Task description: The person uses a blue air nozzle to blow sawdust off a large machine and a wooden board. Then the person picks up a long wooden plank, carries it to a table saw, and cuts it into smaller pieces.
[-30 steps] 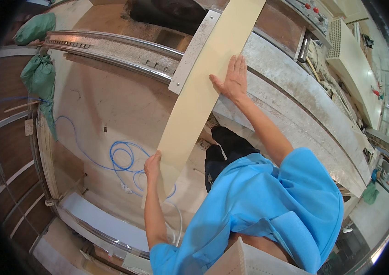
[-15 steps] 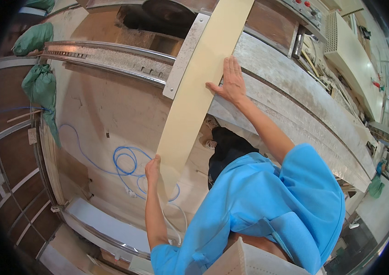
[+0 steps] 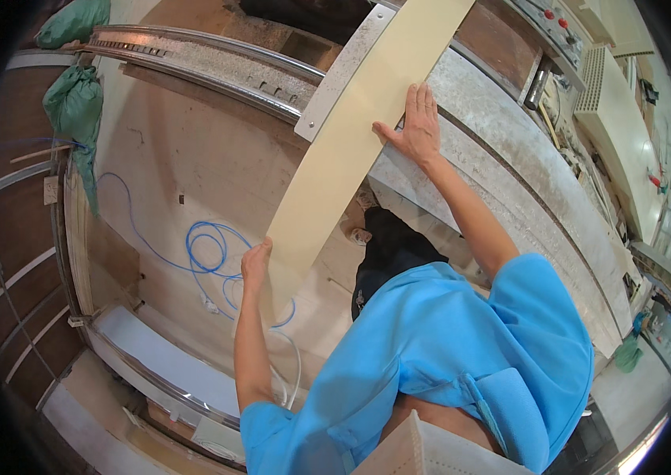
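Note:
A long cream-coloured board [image 3: 327, 170] stretches from near my body up across the machine table. My left hand [image 3: 255, 263] is closed on its left edge near the close end, thumb showing and the other fingers hidden. My right hand [image 3: 417, 131] lies open at the board's right edge, fingers stretched forward and thumb resting over the face. Along the board's left side runs a speckled metal plate [image 3: 345, 73] with screws at its corners. Grey metal table strips [image 3: 502, 150] extend right of my right hand. The board's far end is cut off by the picture's top edge.
A dusty metal rail [image 3: 209, 77] juts out leftward. On the floor lies a coiled blue hose [image 3: 207, 247]. Green bags [image 3: 74, 103] hang at the left. Offcuts and a cream perforated machine cover [image 3: 616, 134] are at the right, beyond the table.
The whole view has shifted, with the floor and rail now higher in the picture. Both hands keep the same hold on the board, which lies much as before against the plate.

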